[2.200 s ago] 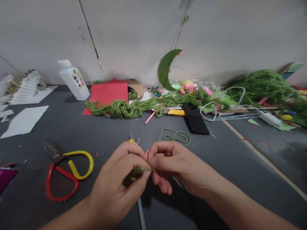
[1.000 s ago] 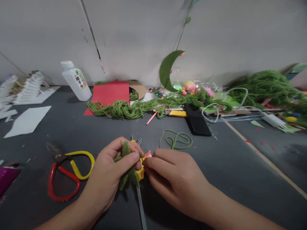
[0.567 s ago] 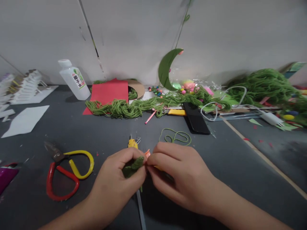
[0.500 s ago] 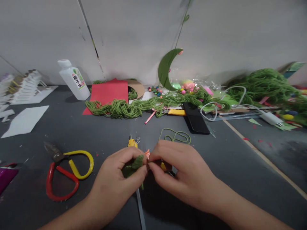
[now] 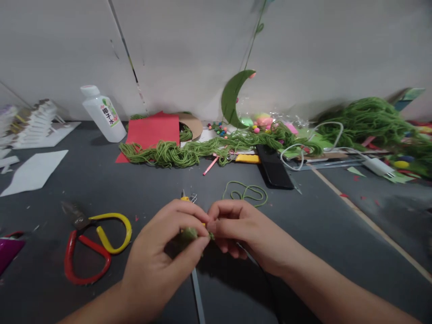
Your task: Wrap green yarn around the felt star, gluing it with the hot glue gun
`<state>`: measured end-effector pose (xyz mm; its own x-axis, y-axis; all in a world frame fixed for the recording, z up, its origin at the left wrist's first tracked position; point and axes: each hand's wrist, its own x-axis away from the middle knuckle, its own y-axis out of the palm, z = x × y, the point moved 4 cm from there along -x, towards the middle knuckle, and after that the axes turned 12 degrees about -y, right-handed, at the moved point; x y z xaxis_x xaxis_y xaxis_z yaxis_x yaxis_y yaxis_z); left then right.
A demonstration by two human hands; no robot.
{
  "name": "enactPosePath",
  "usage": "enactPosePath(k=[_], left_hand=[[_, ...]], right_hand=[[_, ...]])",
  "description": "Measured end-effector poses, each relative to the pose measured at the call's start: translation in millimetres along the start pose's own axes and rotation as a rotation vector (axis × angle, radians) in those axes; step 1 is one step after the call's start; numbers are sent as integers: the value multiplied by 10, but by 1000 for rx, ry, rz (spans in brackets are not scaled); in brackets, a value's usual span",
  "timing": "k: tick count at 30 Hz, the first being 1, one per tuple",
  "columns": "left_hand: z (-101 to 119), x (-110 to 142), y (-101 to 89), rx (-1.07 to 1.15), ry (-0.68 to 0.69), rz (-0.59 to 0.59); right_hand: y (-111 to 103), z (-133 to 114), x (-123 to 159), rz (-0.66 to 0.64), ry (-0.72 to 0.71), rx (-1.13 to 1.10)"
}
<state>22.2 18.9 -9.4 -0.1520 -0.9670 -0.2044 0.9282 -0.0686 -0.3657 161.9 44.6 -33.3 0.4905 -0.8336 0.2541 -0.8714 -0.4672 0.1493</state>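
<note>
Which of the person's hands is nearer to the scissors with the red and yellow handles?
The left. The left hand is to the right of the scissors, not touching them; the right hand is farther right, beyond the left.

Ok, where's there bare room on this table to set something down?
Mostly bare, bar scraps: between the white plastic bottle and the red-and-yellow-handled metal scissors; also between the right forearm and the long tan strip. Crowded: the back, with tangled green yarn, and around the left hand, right hand and green felt piece.
</note>
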Motion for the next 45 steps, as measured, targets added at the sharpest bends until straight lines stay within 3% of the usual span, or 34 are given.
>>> enactPosePath(k=[3,6,9,12,15,20,26,29,36,42,45], left_hand=[[-135,-31,13,268,-275,-49],[-241,-45,48,515,-456,-91],[-286,-47,54,535,-532,-74],[-275,-44,23,421,-542,-1],[-274,-41,7,354,-592,53],[-321,-48,54,494,-708,14],[-367,-37,96,663,-776,-31],[-379,-50,87,612,-754,-40],[-364,-82,20,266,-706,-45],[-242,-112,6,74,-677,-46],[-188,-99,5,-4,-636,-27]], right_hand=[[23,-18,16,-39,-48,120],[78,-54,34,-76,-140,201],[107,-109,39,13,-249,146],[130,-128,40,69,-292,105],[101,-151,68,170,-394,455],[176,-209,201,223,-863,1185],[292,-241,256,176,-1174,1571],[315,-300,253,118,-1223,1630],[331,-340,278,-107,-1267,1679],[227,-296,222,-56,-1183,1548],[196,-295,191,-29,-1072,1459]])
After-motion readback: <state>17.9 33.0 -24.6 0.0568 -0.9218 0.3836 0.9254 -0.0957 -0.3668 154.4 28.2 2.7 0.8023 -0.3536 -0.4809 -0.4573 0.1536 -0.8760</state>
